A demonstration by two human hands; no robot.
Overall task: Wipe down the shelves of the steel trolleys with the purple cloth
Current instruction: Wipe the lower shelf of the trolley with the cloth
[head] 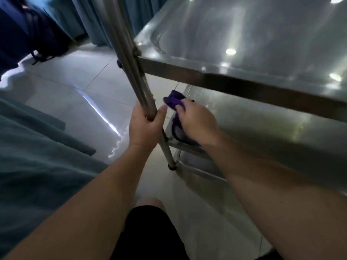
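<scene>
Two bare hands are seen in the head view; the left hand is wrapped around the upright post of the steel trolley, at 9 o'clock of the right hand; the purple cloth is bunched in the curled right-hand fingers at the left edge of the middle shelf, under the top shelf; pale floor tiles are noted at 9 o'clock, curtains at 11 o'clock.
</scene>
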